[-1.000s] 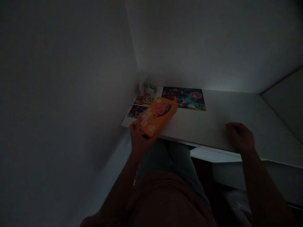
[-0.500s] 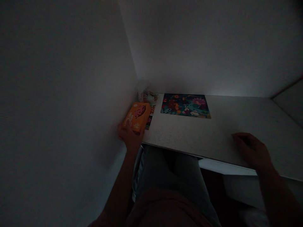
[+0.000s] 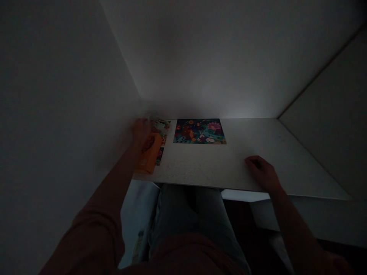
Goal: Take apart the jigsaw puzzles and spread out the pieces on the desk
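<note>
The left hand [image 3: 141, 131] grips an orange puzzle box [image 3: 149, 152] at the far-left corner of the desk [image 3: 200, 168]
Its fingers wrap the box's far end (slightly blurred) — the right hand [image 3: 261, 171] rests nearer, fingers loosely curled and holding nothing, with a colourful jigsaw puzzle [image 3: 200, 131] lying farther off.

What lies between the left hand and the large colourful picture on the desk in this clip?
In the head view, a smaller printed picture card lies between the left hand, which is on the orange puzzle box, and the large colourful picture.
</note>
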### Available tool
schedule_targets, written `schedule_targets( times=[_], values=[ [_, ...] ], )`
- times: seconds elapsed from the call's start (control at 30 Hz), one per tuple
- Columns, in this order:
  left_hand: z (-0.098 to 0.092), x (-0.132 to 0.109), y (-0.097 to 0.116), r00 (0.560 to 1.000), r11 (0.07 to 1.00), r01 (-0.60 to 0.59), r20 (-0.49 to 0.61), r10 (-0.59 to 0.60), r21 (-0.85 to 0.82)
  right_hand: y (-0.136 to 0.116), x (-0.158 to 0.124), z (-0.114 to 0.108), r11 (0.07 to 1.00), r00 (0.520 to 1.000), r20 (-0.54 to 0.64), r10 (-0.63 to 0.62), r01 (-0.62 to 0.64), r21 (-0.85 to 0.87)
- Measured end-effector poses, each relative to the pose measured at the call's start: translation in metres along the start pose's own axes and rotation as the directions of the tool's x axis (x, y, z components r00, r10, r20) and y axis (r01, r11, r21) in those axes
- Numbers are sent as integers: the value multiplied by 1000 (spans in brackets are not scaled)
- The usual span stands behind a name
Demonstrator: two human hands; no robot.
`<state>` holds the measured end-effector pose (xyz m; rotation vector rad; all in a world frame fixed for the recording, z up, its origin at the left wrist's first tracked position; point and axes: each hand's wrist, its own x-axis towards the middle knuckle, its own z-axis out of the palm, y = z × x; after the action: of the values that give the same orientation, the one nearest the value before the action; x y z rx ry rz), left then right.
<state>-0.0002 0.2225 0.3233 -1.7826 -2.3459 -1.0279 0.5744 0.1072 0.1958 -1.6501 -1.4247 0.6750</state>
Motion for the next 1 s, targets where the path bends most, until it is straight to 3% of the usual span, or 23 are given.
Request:
schedule_targets(
  times=[0.1, 0.17, 0.27, 0.4, 0.5, 0.57, 0.67, 0.87, 1.0],
  values=[
    [-23, 7, 9, 987, 993, -92, -143, 80, -78, 1, -1, 0, 1000, 1000, 20, 2, -2, -6],
    [-38, 1, 18, 973, 975, -184, -162, 163, -123, 1, 0, 1, 1000, 1000, 22, -6, 6, -4],
    [-41, -40, 36, 947, 934, -318, -105, 304, -164, 2, 1, 3, 1000, 1000, 18, -26, 26, -3],
    [5, -145, 59, 891, 885, -420, 93, 444, -204, 3, 3, 6, 997, 997, 44, -71, 73, -31],
    [46, -215, 60, 886, 895, -374, 190, 423, -244, 5, 3, 8, 988, 988, 81, -134, 140, -65],
    [63, -241, 53, 878, 903, -309, 275, 392, -298, 6, 3, 12, 971, 977, 94, -191, 202, -127],
    [74, -255, 41, 883, 909, -253, 306, 357, -330, -3, 5, 27, 929, 959, 122, -254, 277, -243],
    [69, -253, 49, 891, 912, -253, 289, 350, -324, -43, 48, 81, 837, 884, 377, -275, 413, -359],
    [68, -254, 55, 952, 931, -145, 209, 223, -334, -49, 75, 99, 798, 867, 428, -254, 438, -413]
  ],
)
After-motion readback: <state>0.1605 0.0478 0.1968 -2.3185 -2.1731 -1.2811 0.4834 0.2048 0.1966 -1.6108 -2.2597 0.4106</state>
